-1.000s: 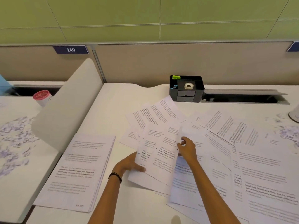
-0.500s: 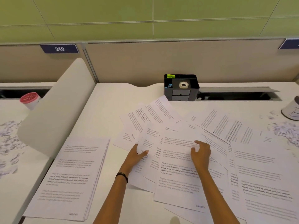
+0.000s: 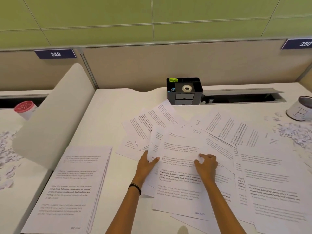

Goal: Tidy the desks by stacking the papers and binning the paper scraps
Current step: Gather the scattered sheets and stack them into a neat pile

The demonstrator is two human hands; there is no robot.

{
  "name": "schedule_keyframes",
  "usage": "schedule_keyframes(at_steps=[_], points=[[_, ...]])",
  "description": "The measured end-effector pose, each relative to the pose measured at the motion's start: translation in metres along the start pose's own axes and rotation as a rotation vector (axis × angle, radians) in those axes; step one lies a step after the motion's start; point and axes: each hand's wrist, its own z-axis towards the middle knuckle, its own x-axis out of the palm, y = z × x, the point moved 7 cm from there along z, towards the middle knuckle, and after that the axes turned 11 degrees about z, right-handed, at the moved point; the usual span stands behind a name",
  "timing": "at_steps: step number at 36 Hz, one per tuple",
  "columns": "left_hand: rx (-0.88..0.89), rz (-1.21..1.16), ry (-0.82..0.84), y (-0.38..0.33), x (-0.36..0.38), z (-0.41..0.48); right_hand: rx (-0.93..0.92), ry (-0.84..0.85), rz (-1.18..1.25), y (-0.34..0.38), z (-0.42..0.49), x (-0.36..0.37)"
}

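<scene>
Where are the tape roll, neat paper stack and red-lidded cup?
tape roll (image 3: pixel 186 88), head view, its top face.
neat paper stack (image 3: pixel 70 188), head view, top sheet's middle.
red-lidded cup (image 3: pixel 23 106), head view, its lid.

- My left hand (image 3: pixel 146 164) lies palm down over the front half of the desk (image 3: pixel 109 115), thumb on top of the papers (image 3: pixel 179 146), fingers hidden under their left edge, pinching them
- A black band (image 3: pixel 135 188) circles my left wrist
- My right hand (image 3: pixel 206 164) sits just to its right, knuckles raised, fingers bent, tips on the papers; whether it grips, I cannot tell
- My left forearm (image 3: pixel 125 211) and right forearm (image 3: pixel 222 208) reach in from the desk's front edge, leaning toward each other
</scene>
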Motion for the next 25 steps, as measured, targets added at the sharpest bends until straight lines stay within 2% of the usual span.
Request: schedule_keyframes(at_steps=[4, 10, 25], points=[[0.003, 0.009, 0.023, -0.002, 0.008, -0.004, -0.014, 0.076, 0.042, 0.004, -0.004, 0.007], [0.024, 0.047, 0.074, 0.004, 0.011, -0.007, -0.036, 0.157, 0.253, 0.006, -0.011, 0.008], [0.121, 0.193, -0.064, -0.031, -0.027, -0.013, 0.056, 0.165, 0.413, 0.009, -0.012, -0.003]])
